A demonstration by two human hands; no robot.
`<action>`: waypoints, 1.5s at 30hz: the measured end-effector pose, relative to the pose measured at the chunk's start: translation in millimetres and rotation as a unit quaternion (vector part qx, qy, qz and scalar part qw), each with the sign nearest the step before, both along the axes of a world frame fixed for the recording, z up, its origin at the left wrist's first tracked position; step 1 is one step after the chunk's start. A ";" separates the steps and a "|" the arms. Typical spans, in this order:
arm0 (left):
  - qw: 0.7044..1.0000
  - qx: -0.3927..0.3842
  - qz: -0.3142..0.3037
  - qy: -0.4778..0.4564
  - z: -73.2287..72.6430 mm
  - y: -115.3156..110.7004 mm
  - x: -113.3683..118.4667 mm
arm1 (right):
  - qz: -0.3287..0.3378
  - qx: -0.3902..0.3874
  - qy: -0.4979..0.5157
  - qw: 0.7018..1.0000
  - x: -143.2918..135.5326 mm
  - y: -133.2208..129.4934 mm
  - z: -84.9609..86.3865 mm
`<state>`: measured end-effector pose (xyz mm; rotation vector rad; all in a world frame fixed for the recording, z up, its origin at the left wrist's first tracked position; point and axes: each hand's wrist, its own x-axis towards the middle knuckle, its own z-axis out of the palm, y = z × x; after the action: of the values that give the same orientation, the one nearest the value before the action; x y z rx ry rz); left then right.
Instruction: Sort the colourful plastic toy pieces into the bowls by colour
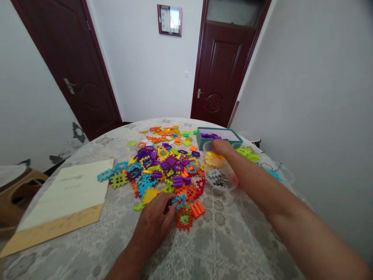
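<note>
At the front of a mixed heap of plastic gear-shaped building pieces [171, 161], my left hand [157, 216] is closed on a light blue toothed piece [180, 201]. An orange gear piece [187, 225] and an orange ridged block [198, 209] lie just right of those fingertips. My right hand [222, 147] reaches far forward, by the near edge of a teal box [201, 143] and over the clear tub of yellow pieces [213, 159]. Its fingers are hidden behind the hand, so what it holds, if anything, does not show. Purple pieces [211, 136] lie inside the box.
A clear tub with grey pieces [216, 178] stands nearer me. Lime green pieces [247, 153] and blue pieces [274, 174] sit beyond my right forearm. On the left lie a paper sheet [68, 190] and tan cardboard [55, 227]. A patterned cloth [204, 256] covers the table.
</note>
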<state>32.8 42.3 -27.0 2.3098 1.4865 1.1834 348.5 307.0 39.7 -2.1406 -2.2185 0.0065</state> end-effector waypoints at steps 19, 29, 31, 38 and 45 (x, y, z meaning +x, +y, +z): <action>0.998 -0.027 0.023 -0.043 6.6 2.7 -0.4 | 0.009 0.171 0.320 0.932 -15.8 -49.7 37.8; 0.983 -0.114 -0.048 -0.136 16.3 2.6 -2.7 | 0.255 0.019 0.436 0.863 -99.1 -248.9 -10.9; 0.982 -0.126 -0.067 -0.121 17.2 4.1 -1.6 | 0.259 0.007 0.447 0.856 -103.1 -260.4 -19.9; 0.996 -0.051 -0.033 -0.058 16.9 7.7 -8.9 | 0.205 0.144 0.366 0.896 -44.6 -265.2 2.3; 0.993 0.002 0.099 -0.059 35.9 5.0 -18.5 | -0.004 0.326 0.133 0.936 93.2 -232.4 27.2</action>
<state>14.3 47.4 8.9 2.0922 1.7006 1.3478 441.7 74.6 66.9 -1.6639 -1.7296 -0.3646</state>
